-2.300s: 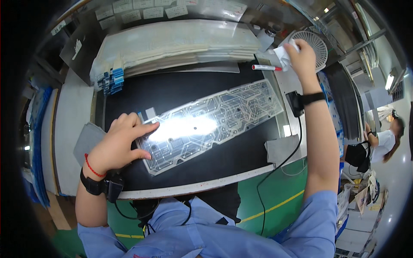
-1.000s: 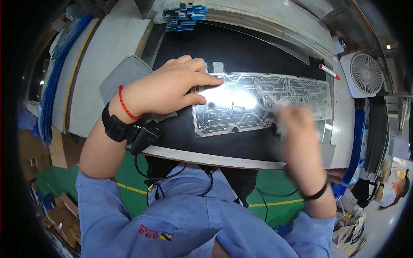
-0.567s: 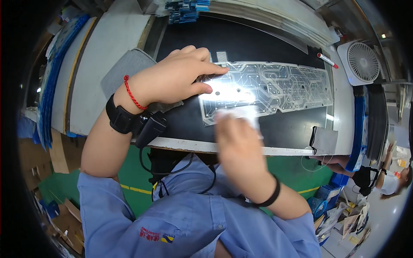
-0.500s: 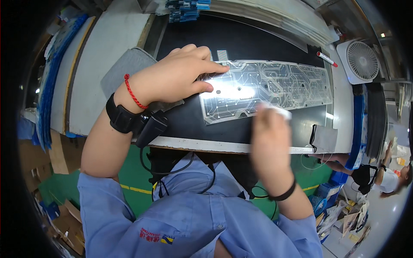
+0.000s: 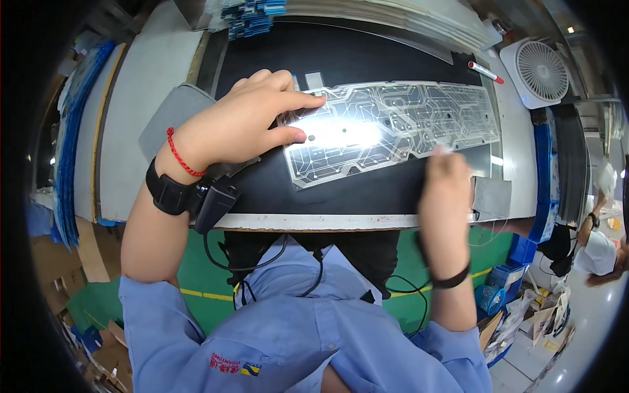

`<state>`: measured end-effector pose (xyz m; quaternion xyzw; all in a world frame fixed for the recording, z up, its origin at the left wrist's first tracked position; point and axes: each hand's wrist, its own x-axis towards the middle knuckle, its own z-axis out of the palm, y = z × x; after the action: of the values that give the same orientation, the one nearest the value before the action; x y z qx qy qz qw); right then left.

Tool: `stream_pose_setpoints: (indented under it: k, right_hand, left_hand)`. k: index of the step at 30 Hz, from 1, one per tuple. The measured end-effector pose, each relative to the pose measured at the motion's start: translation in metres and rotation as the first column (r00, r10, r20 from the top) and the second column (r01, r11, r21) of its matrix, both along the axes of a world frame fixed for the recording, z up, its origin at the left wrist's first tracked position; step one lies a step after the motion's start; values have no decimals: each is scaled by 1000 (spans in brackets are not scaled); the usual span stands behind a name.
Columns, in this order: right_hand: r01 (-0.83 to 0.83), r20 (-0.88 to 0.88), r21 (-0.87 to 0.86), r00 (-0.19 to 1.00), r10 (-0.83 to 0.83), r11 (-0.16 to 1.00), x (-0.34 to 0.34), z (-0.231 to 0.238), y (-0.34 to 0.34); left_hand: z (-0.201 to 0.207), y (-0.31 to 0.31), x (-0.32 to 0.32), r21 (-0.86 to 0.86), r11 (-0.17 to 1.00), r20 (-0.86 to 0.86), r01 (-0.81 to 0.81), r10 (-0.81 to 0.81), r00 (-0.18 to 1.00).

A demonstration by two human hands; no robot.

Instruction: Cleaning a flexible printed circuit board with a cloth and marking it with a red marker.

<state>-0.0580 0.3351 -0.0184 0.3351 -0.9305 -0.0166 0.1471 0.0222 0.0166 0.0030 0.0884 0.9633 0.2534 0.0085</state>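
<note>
Clear circuit-patterned sheet (image 5: 419, 111) lies flat, slightly slanted, on the black table (image 5: 354, 200), left end closer to the front edge. My left hand (image 5: 246, 118) is on that left end: thumb and forefinger spread apart, tips on the sheet, other fingers folded. My right hand (image 5: 449, 190), motion-blurred, is at the sheet's near long side, right half, fingers bunched, pinching a white wipe (image 5: 444, 148), mostly hidden.

Writing: red lettering (image 5: 225, 364) beside a blue-and-yellow emblem (image 5: 250, 369) on my blue shirt (image 5: 282, 327), upside down from here. Sheet markings too fine to read.

Red-capped marker (image 5: 485, 72) toward the back right corner, white fan (image 5: 540, 73) just beyond. Grey pad (image 5: 493, 196) at front right corner. Stacked pale sheets (image 5: 393, 26) along the back edge.
</note>
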Motion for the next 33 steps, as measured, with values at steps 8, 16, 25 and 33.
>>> stream_pose_setpoints:
  k: [8, 16, 25, 33]
  right_hand:
    - [-192, 206, -195, 951, 232, 962, 32, 0, -42]
    - [24, -116, 79, 993, -14, 997, -14, 3, 10]
    - [-367, 185, -334, 878, 442, 868, 62, 2, -61]
    - [5, -14, 36, 1000, -4, 999, -20, -3, 10]
  left_hand:
    - [1, 20, -1, -5, 968, -124, -250, 247, 961]
    - [16, 35, 7, -134, 904, -87, -405, 396, 914]
    - [7, 23, -2, -20, 943, -69, -332, 330, 941]
    - [10, 19, -5, 174, 929, 49, -327, 324, 945]
